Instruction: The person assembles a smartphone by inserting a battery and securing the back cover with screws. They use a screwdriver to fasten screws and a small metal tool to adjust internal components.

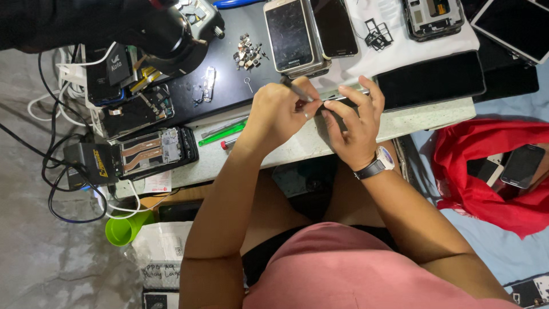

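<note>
At the far left a tangle of black and white cables [54, 171] spills off the counter [400, 123] toward a grey floor, with a bright green funnel [127, 228] lying just below the counter edge. Above it sit two opened phone frames [153, 151], their insides showing, and a dark microscope head [171, 34] hangs over a black mat [229, 80]. A small heap of tiny metal parts [250, 51] lies on that mat, and a green pen-like tool [222, 135] rests along the counter's front edge.

Near the middle, the left hand [277, 111] has its fingers closed around a thin dark tool [295, 90], whose tip meets the edge of a slim dark phone [337, 103]. The right hand [354, 123], a watch [377, 165] on its wrist, holds that phone on edge just above the counter, fingers curled about it. Beyond the hands lie two whole phones [309, 34] side by side.

Further right, a large dark screen panel [432, 77] lies flat, and off the counter a red cloth [486, 183] cradles another dark phone [522, 166].
</note>
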